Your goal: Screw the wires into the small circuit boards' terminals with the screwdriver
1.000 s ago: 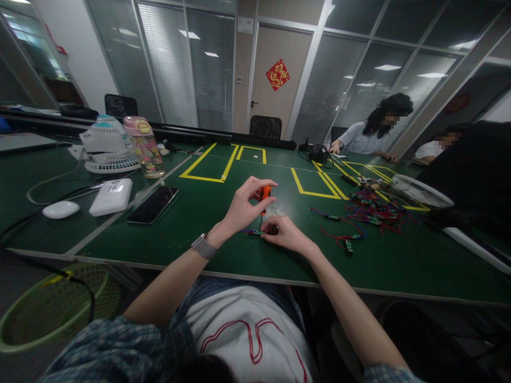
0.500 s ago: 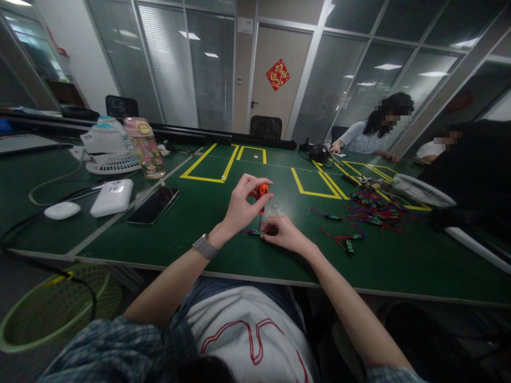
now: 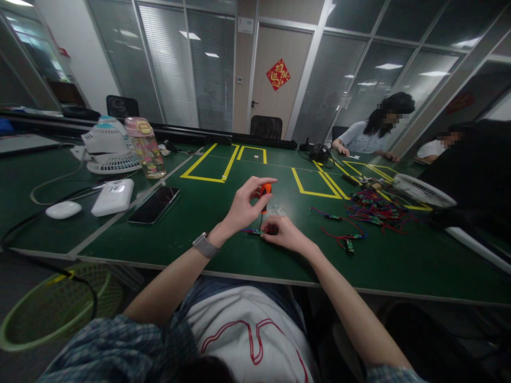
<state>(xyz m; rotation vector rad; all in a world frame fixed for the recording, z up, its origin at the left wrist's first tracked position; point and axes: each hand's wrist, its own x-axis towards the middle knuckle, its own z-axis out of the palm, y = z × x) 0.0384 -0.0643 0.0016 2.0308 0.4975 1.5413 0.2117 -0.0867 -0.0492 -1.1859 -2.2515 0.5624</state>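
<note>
My left hand (image 3: 244,205) pinches the orange handle of a small screwdriver (image 3: 265,192), held upright with its tip down on a small circuit board (image 3: 253,232) on the green table (image 3: 191,223). My right hand (image 3: 284,232) rests on the table and presses that board's right end between its fingers. A grey watch sits on my left wrist (image 3: 204,245). To the right lie two more small boards with red and blue wires (image 3: 346,242), and behind them a tangled pile of several wired boards (image 3: 375,206).
A phone (image 3: 154,204), a white power bank (image 3: 112,196), a white mouse (image 3: 63,209), a desk fan (image 3: 107,149) and a pink-lidded bottle (image 3: 145,147) stand at the left. Yellow tape rectangles (image 3: 207,165) mark the far table. Two people sit at the far right; another fan (image 3: 423,190) lies there.
My left fingers have shifted round the screwdriver handle, which has turned slightly. My right hand and the board have stayed put.
</note>
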